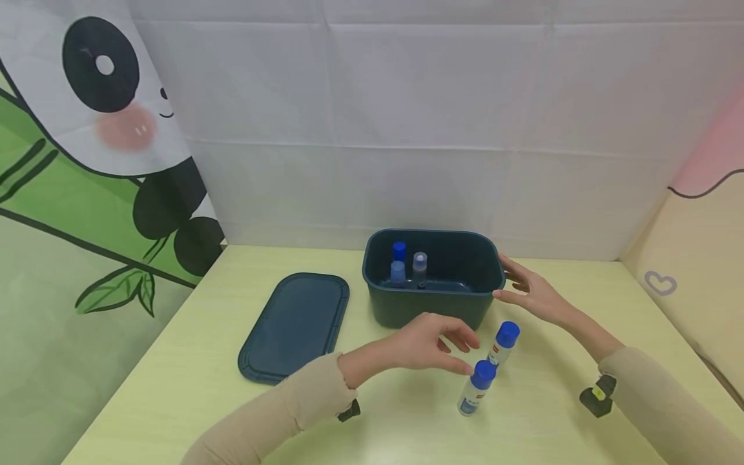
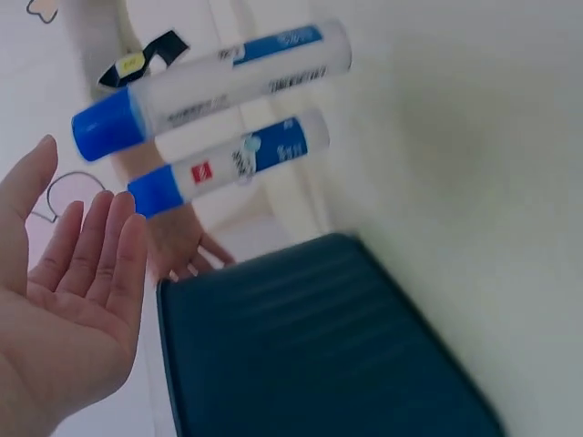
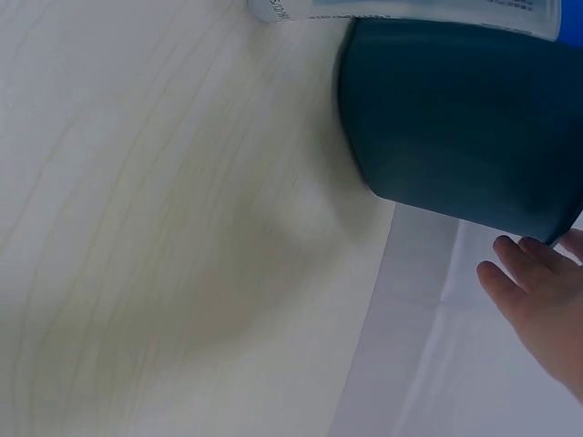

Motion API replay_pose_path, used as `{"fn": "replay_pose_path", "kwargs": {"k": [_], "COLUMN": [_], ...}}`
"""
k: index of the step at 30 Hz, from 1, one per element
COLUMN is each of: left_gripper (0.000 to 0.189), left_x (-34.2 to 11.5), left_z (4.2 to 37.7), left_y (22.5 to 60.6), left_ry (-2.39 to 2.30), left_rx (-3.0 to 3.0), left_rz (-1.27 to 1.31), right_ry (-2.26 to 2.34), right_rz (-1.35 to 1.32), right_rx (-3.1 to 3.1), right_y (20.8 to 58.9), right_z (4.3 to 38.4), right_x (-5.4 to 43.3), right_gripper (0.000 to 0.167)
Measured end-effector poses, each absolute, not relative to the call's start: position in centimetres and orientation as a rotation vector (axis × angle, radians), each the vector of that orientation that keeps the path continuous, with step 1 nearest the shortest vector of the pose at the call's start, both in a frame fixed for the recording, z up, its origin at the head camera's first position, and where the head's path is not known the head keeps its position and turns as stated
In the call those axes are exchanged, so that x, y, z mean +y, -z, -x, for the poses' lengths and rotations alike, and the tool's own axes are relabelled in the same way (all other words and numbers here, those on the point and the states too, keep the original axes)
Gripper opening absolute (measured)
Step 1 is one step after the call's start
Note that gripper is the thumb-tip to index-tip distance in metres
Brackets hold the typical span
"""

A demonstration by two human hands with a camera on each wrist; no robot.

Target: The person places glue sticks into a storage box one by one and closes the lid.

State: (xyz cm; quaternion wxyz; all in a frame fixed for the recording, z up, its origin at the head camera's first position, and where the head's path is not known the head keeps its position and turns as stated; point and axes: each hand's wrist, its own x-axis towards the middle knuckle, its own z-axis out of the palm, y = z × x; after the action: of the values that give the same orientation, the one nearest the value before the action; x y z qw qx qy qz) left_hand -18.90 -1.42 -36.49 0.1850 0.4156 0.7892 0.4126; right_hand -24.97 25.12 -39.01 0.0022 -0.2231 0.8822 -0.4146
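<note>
My left hand (image 1: 433, 342) is over the table before the dark green bin (image 1: 427, 305), fingers loosely bent with a gap between thumb and fingers. Its thumb tip is right by the blue cap of the nearer glue bottle (image 1: 472, 395), a clear upright one with a label. Just behind stands a second glue bottle (image 1: 498, 352). In the left wrist view the palm of the left hand (image 2: 86, 309) holds nothing. At the bin's right end, my right hand (image 1: 535, 294) touches the rim with spread thumb and fingers, also seen in the right wrist view.
Several bottles (image 1: 419, 268) with blue or clear caps stand inside the bin on its left side. Flat on the table, left of the bin, lies a dark lid (image 1: 296, 323). Behind the table rises a white cloth wall (image 1: 418, 129).
</note>
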Motion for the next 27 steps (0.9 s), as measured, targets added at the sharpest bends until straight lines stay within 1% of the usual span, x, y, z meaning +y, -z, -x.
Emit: {"fn": "replay_pose_path", "kwargs": {"k": [7, 13, 22, 27], "left_gripper": [0.036, 0.038, 0.034, 0.032], "left_x": [-0.4, 0.2, 0.6, 0.4], "left_z": [17.8, 17.4, 17.4, 17.4], "left_y": [37.8, 38.6, 39.3, 39.1], "left_ry": [-1.198, -1.247, -1.317, -1.339], "left_rx": [2.141, 2.113, 2.105, 2.091], "left_rz": [-1.120, -1.088, -1.078, -1.075], "right_ry": [1.254, 1.256, 1.274, 1.276], "right_rz": [0.692, 0.704, 0.706, 0.709], "right_rx": [2.813, 2.817, 2.803, 2.801], "right_y": [38.4, 38.4, 38.3, 38.3], "right_z": [24.9, 24.9, 24.8, 24.8], "right_x": [25.3, 25.4, 25.4, 25.3], "right_gripper": [0.076, 0.074, 0.074, 0.074]}}
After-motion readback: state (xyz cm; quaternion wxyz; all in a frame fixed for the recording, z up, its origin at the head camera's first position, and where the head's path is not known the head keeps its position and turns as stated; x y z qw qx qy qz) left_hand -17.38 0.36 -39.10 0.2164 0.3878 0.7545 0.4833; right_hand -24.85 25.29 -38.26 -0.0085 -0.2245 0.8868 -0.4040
